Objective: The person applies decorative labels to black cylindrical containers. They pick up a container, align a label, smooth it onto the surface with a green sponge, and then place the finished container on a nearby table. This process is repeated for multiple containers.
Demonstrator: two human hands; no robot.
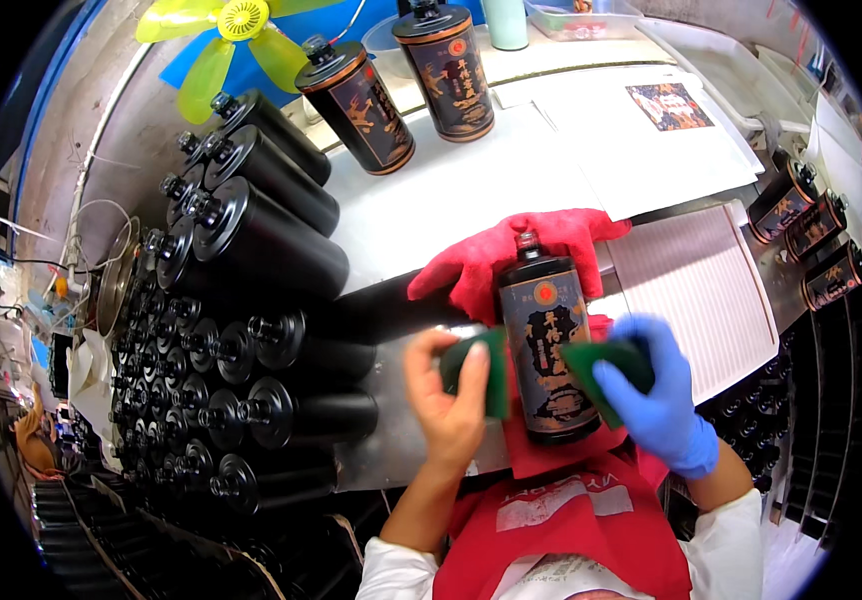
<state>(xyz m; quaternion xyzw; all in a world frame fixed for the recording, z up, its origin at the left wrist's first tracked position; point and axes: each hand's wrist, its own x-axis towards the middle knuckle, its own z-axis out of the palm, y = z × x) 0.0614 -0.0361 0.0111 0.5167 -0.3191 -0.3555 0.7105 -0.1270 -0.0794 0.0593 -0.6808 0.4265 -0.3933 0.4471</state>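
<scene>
From my feed I see the black labelled bottle (pixel 549 350) lying on a red cloth (pixel 511 250), neck pointing away, between the two hands. My left hand (pixel 448 398) is bare; its fingers are held together and curled over a dark green pad (pixel 483 368), pinching it against the bottle's left flank. Most of that pad is buried under the fingers, so I cannot make out its full shape. My right hand (pixel 659 395) wears a blue glove; its fingers are closed together around a second green pad (pixel 606 368), pressed to the bottle's right side. The glove covers the outer half of that pad, and I cannot tell where the thumb sits.

The bottle's base is partly lost against the red apron (pixel 571 520) below it. Beyond the fingertips, two upright labelled bottles (pixel 406 85) stand on the white table (pixel 451 190). Left of the left fingers, stacked plain black bottles (pixel 251 300) lie on their sides, the lower rows fading into shadow. Right of the gloved fingers, a ribbed white board (pixel 701 290) lies flat, and three more bottles (pixel 811 235) bend into the fisheye rim.
</scene>
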